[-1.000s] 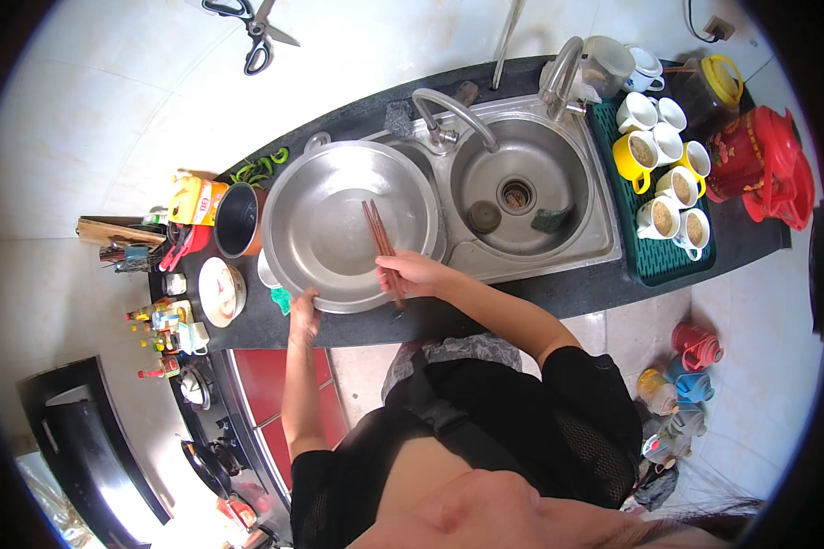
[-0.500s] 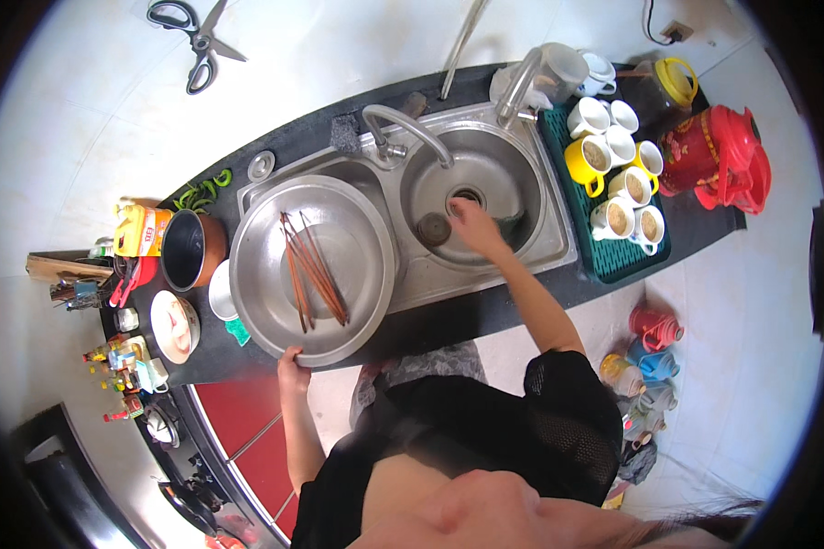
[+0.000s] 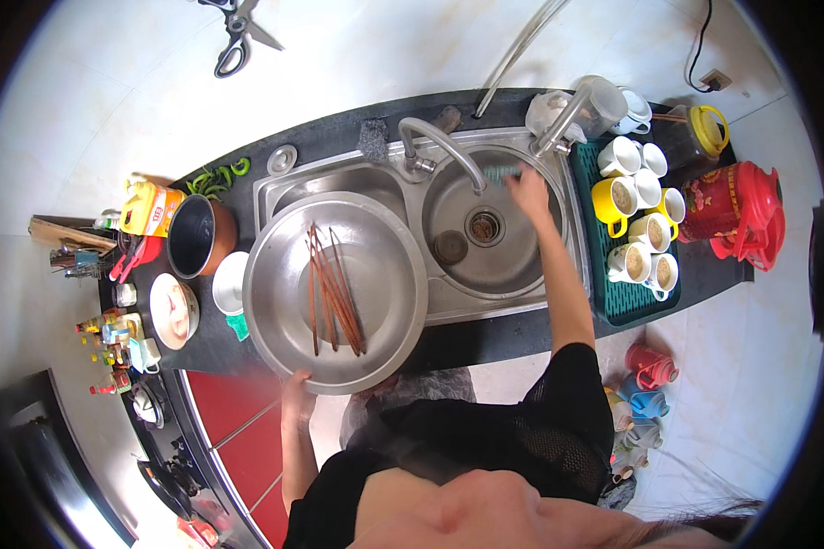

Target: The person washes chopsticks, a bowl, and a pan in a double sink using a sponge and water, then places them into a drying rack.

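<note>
A dark surface [image 3: 458,339] runs along a pale wall [image 3: 119,137], with a metal sink [image 3: 453,311] set into it. The chopsticks [image 3: 339,306], in the person's right hand [image 3: 528,192] a second ago, now lie in the wide metal basin [image 3: 389,274]. That has freed the hand, which has moved over the right bowl [image 3: 439,210], its fingers apparently grasping a greenish sponge [image 3: 500,174]. The left hand's [image 3: 296,400] fingers grip the basin's near rim. The yellow-and-orange package [image 3: 148,210] carries print too small to read reliably; the red container [image 3: 710,203] is patterned.
</note>
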The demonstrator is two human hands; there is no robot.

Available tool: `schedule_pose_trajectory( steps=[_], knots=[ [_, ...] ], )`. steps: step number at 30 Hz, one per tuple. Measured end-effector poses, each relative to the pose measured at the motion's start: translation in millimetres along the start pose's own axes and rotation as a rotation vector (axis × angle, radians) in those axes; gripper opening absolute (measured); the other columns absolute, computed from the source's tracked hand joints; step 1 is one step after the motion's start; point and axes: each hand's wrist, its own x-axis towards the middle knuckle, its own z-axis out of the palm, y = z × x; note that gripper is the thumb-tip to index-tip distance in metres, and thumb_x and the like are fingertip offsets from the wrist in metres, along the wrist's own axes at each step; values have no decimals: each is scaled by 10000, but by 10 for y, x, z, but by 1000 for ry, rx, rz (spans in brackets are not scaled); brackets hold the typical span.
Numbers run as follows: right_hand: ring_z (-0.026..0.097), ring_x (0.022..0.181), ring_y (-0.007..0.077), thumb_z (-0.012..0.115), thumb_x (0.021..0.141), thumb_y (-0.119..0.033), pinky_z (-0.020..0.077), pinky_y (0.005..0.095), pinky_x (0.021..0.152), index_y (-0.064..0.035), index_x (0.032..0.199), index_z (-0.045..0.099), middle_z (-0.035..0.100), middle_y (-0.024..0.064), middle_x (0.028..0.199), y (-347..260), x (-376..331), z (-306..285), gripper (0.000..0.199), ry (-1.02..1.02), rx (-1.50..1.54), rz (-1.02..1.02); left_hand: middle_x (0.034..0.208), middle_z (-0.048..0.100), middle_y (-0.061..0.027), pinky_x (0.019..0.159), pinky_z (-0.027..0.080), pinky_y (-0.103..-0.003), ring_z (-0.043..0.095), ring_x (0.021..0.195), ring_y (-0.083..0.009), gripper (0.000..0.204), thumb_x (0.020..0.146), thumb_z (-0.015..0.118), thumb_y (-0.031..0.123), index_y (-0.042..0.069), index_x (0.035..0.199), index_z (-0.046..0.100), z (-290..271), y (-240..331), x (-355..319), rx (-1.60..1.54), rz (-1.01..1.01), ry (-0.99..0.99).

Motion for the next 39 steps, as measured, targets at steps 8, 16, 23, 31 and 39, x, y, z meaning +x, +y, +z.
schedule_pose_trajectory(
  steps=[8, 16, 23, 31, 39],
  knots=[
    [563, 894, 307, 596, 732, -152, 430, 352, 766, -71, 1253, 274, 564, 187, 988, -183, 320, -284, 618, 47, 199, -199, 794, 554, -89, 719, 457, -313, 554, 760, -196, 179, 697, 523, 21, -48, 862, 517, 393, -121, 69, 70, -51, -149],
    [516, 722, 83, 519, 819, -84, 412, 198, 628, -22, 1075, 474, 566, 41, 863, 199, -958, -1249, 267, -312, 641, 3, 849, 543, -71, 637, 476, -323, 556, 752, -184, 295, 697, 532, 70, -2, 980, 484, 1520, -324, 391, 393, -149, -406],
    [523, 796, 165, 571, 779, -351, 437, 271, 672, -7, 1155, 390, 510, 132, 1034, 567, -1092, -553, 541, -407, 520, 135, 817, 545, -62, 602, 468, -285, 550, 699, -162, 225, 706, 535, 78, 21, 922, 506, 2565, -672, 643, 471, -134, -478],
    [393, 1095, 313, 660, 599, -534, 336, 356, 899, 79, 1194, 266, 386, 268, 1152, 250, -708, 857, 941, -190, 65, 489, 865, 536, -74, 646, 482, -319, 550, 765, -178, 325, 702, 563, 82, 32, 1010, 472, 2740, -1038, 984, 405, -165, -409],
    [500, 620, 173, 508, 733, -35, 451, 279, 531, 28, 965, 412, 480, 92, 803, 225, -553, 970, 259, -502, 1177, 706, 922, 525, -85, 662, 459, -299, 528, 817, -171, 399, 726, 609, 199, 29, 1051, 452, 2517, -1001, 1023, 368, -83, -532]
  ],
)
